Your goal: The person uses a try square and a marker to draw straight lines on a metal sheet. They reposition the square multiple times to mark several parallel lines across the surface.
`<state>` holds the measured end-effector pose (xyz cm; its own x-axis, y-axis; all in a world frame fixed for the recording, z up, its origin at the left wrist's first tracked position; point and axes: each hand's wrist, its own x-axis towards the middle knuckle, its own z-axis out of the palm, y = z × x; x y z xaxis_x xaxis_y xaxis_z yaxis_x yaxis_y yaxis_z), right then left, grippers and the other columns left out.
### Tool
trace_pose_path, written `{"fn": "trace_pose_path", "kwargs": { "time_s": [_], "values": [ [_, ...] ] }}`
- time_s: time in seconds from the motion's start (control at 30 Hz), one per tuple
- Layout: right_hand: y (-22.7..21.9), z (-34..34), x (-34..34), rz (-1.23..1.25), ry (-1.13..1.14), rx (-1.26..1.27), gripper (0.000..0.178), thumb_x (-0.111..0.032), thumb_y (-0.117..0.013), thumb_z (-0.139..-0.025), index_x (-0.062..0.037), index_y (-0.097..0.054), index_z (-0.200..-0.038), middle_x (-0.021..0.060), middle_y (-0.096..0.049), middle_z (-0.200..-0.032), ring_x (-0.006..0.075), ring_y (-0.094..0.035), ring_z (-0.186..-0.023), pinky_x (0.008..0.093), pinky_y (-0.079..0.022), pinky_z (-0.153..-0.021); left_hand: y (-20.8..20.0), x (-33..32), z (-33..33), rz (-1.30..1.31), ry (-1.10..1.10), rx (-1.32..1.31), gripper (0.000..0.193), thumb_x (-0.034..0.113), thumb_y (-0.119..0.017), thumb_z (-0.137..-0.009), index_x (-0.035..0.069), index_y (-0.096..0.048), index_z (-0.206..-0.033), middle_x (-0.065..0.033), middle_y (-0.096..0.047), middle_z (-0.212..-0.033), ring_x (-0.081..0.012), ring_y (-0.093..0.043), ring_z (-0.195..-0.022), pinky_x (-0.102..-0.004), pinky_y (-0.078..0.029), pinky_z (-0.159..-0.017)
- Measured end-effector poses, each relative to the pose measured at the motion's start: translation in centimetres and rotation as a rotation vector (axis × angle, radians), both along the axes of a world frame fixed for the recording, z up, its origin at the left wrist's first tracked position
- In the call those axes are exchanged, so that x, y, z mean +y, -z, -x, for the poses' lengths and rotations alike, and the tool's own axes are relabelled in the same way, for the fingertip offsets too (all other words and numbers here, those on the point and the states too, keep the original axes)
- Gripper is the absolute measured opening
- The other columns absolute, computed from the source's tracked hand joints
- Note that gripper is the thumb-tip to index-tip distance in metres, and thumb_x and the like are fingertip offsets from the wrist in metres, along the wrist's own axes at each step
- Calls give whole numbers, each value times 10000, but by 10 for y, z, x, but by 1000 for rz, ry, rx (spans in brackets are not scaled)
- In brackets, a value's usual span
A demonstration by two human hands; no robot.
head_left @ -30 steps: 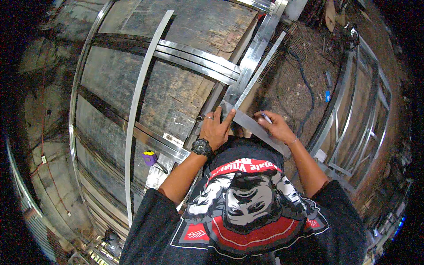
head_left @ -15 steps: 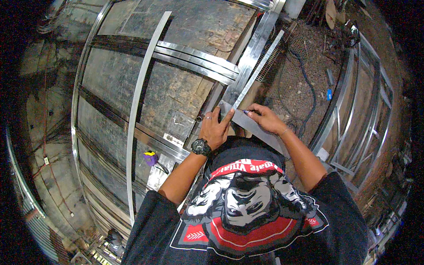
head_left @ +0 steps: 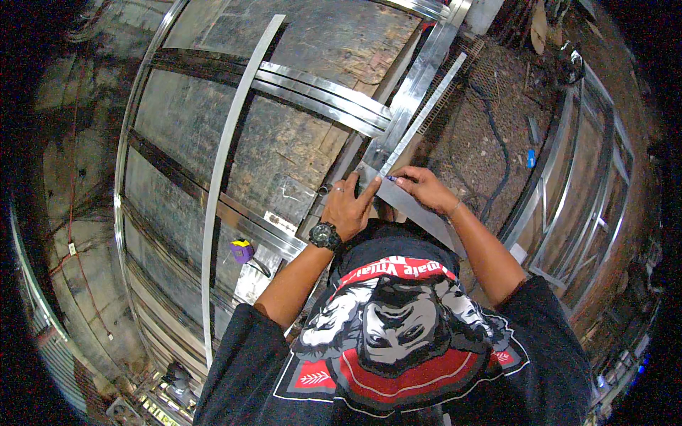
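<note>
My left hand [head_left: 348, 209], with a ring and a black watch, lies with fingers spread on a grey flat metal strip [head_left: 419, 213]. Its index finger presses where a narrow metal rule [head_left: 426, 113] meets that strip at about a right angle. Whether the two are one square I cannot tell. In my right hand [head_left: 426, 192] a dark blue pen [head_left: 391, 178] is pinched, its tip end close to the rule's near end. Beneath runs a shiny metal bar [head_left: 405, 106], part of a larger frame.
Left lies a panelled metal frame with crossbars [head_left: 320, 99] and a long pale strip [head_left: 220, 167] across it. A purple and yellow tape measure [head_left: 242, 250] rests there. Another metal frame [head_left: 568, 206] stands right, with a dark cable [head_left: 497, 135] on the ground.
The whole view has shifted slightly. My right hand and pen have come marginally closer to the left index finger; the left hand keeps pressing in the same place.
</note>
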<state>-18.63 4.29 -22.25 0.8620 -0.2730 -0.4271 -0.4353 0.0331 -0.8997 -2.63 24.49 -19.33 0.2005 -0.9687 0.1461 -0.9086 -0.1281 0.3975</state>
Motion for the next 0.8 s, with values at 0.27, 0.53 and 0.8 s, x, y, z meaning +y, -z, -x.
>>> {"fn": "trace_pose_path", "kwargs": {
  "time_s": [0.27, 0.53, 0.8],
  "values": [
    [-3, -4, 3, -82, 40, -5, 265, -202, -593, -1043, -9, -704, -1187, 72, -721, -1046, 167, -650, -987, 348, -524, -919, 2, 3, 0, -55, -3, 41, 758, 153, -723, -845, 266, -458, -1547, -370, -524, -1316, -527, -575, -1101, -563, -497, -946],
    [7, 2, -3, -119, 18, -3, 272, -194, -613, -1032, 8, -693, -1195, 67, -699, -1089, 163, -623, -1026, 331, -498, -947, 1, 1, 1, 0, -12, 16, 710, 144, -733, -850, 242, -503, -1515, -337, -533, -1305, -489, -583, -1052, -534, -511, -881],
    [18, 18, 2, -13, 76, -45, 272, -204, -606, -1033, -13, -685, -1210, 53, -705, -1076, 162, -631, -1015, 333, -508, -928, 3, 4, 1, -26, -4, 25, 772, 139, -750, -828, 249, -471, -1539, -362, -516, -1319, -511, -574, -1098, -552, -499, -927]
  ]
}}
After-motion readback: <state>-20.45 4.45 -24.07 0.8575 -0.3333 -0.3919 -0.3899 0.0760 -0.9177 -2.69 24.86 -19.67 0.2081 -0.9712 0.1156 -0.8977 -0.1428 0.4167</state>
